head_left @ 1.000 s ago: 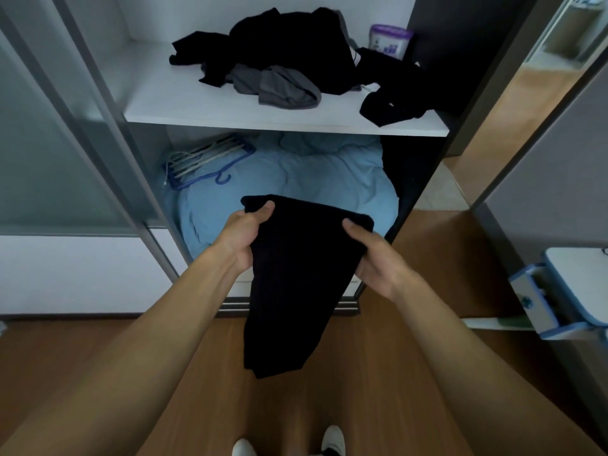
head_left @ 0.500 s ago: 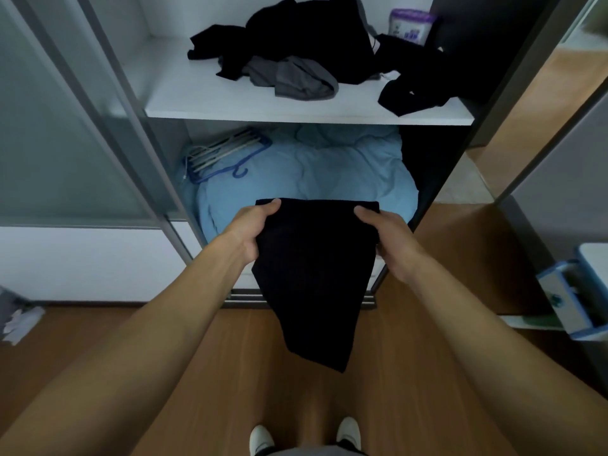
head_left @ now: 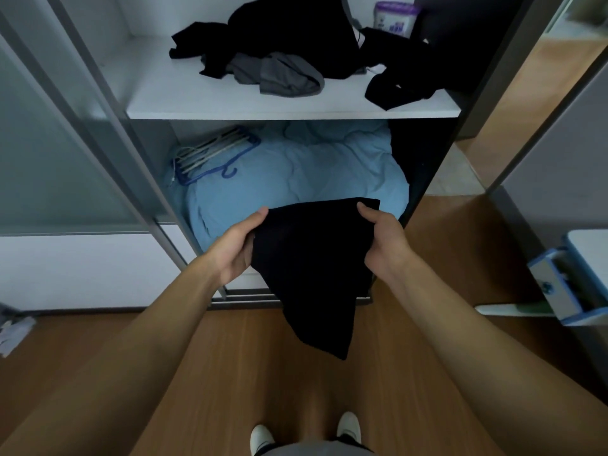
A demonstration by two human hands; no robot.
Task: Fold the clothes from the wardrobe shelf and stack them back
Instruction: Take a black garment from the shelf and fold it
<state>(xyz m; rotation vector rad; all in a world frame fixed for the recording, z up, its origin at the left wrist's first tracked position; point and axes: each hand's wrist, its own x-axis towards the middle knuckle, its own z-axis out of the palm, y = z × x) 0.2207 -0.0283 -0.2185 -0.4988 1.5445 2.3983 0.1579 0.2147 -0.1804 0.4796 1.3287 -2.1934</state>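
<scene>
- My left hand (head_left: 235, 248) grips the top left corner of a black garment (head_left: 312, 264), thumb on top and fingers curled under the cloth.
- My right hand (head_left: 383, 245) grips the top right corner the same way, thumb over the edge.
- The garment hangs between the two hands, top edge stretched roughly level. It narrows to a point lower down, in the air above the floor (head_left: 230, 373) and in front of the open wardrobe.
- I cannot tell what kind of garment it is.
- Just behind it, in the lower compartment, lies a blue duvet (head_left: 312, 172) with a bunch of hangers (head_left: 214, 156) resting on its left side.
- Above that, the white shelf (head_left: 230, 100) carries a loose pile (head_left: 296, 34) of black clothes, unfolded.
- A grey garment (head_left: 283, 74) lies crumpled at the front of the pile.
- A separate black piece (head_left: 398, 83) sits near the shelf's right front edge.
- A white and purple tub (head_left: 393, 18) stands at the back right of the shelf.
- My white shoes (head_left: 261, 437) show at the bottom, on the wooden floor.
- Far right, a blue-edged drawer (head_left: 559, 284) stands open.
</scene>
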